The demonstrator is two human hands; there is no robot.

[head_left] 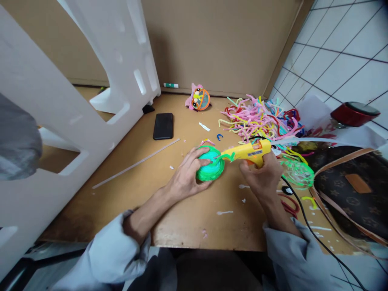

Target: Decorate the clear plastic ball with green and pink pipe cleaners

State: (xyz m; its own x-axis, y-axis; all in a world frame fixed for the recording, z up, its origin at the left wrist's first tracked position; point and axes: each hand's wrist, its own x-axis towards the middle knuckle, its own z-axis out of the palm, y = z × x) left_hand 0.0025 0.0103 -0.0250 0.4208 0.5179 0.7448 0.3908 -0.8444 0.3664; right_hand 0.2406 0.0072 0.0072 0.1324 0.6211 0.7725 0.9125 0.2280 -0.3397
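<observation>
My left hand (188,171) is wrapped around the side of a round green coil (212,174) of fuzzy pipe cleaner with a turquoise middle. In my right hand (264,169) is a yellow hot glue gun (247,152), its nozzle pointing left at the coil's upper edge. A bent green pipe cleaner piece (228,156) lies across the nozzle; whether it is attached there I cannot tell. A long clear glue stick (303,140) sticks out of the gun's back. Just behind the coil lies a small pink and yellow piece (207,142).
A heap of colourful pipe cleaners (257,117) lies back right, near a brown handbag (348,190) and red-handled scissors (289,205). The gun's black cord (306,218) runs along the right. A black phone-like slab (163,126), another glue stick (136,163) and a pink-orange figure (198,98) also lie there.
</observation>
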